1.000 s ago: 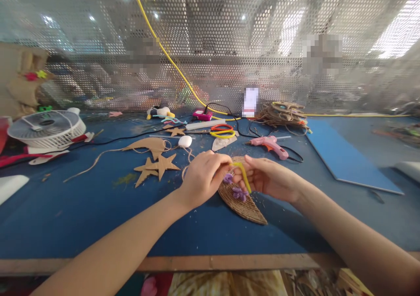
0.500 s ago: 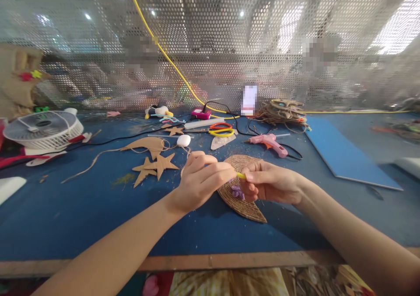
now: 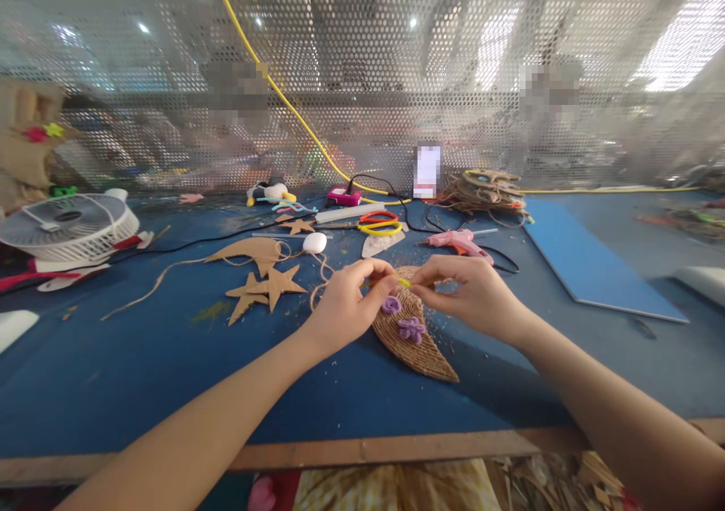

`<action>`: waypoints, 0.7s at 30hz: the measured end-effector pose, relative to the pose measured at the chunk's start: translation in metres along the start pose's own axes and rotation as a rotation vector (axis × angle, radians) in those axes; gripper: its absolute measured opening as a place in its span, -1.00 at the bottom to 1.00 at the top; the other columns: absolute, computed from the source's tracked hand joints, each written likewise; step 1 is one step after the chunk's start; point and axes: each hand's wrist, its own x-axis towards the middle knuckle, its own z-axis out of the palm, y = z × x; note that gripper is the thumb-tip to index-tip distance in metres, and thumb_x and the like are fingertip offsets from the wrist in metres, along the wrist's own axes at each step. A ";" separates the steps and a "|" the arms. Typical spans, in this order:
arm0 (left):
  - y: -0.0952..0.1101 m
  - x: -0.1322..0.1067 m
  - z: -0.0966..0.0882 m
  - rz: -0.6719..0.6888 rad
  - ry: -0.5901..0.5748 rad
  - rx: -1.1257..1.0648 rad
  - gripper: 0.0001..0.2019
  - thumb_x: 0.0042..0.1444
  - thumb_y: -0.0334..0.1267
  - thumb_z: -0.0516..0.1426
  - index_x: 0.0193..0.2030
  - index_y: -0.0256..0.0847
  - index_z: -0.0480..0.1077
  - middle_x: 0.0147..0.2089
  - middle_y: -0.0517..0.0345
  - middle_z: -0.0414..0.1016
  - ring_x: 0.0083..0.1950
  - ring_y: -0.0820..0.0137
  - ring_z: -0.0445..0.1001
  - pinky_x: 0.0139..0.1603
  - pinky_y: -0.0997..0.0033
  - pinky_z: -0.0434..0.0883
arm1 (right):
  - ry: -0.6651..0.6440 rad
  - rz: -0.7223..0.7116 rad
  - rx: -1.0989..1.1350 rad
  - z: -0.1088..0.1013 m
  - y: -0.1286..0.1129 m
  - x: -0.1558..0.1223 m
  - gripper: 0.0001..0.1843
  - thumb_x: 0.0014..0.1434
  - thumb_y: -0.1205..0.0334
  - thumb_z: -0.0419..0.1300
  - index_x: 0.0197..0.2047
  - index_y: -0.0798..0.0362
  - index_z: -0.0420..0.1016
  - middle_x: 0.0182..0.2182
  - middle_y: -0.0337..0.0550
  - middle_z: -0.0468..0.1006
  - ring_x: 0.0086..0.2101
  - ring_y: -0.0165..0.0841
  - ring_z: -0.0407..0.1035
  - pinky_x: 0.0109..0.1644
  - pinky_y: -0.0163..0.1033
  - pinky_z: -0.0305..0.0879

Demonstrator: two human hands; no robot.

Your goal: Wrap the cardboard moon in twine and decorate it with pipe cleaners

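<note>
A short yellow strand (image 3: 404, 282), perhaps yarn or pipe cleaner, is pinched at one end by my left hand (image 3: 354, 300) and at the other by my right hand (image 3: 473, 296). Both hands are closed, just above a crescent (image 3: 422, 358) covered in coiled brown twine that lies flat on the table. On the crescent are a purple flower (image 3: 411, 330) and a purple ring-like piece (image 3: 390, 304). Left of my left hand, cardboard stars (image 3: 282, 286) overlap beside a bare cardboard crescent (image 3: 252, 253).
A pink glue gun (image 3: 461, 243) lies behind my right hand, near scissors with red and yellow handles (image 3: 381, 224). A white fan (image 3: 71, 224) stands at the left, a blue board (image 3: 594, 262) at the right. Perforated metal mesh (image 3: 351, 66) rises behind the blue table (image 3: 186, 390).
My right hand has turned over and moved up, and my left hand has shifted slightly. The purple pieces on the twine crescent now show more fully. The yellow strand stays between both hands.
</note>
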 end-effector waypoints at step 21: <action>-0.002 -0.004 -0.002 0.560 0.058 0.508 -0.91 0.31 -0.42 0.05 -0.18 -0.17 0.32 -0.29 0.17 0.53 -0.19 0.35 0.40 -0.03 0.23 0.23 | -0.147 0.509 0.476 -0.005 0.002 0.000 -0.69 0.08 -0.02 0.35 -0.34 0.09 0.68 -0.47 -0.15 0.61 -0.49 -0.44 0.34 -0.43 -0.30 0.23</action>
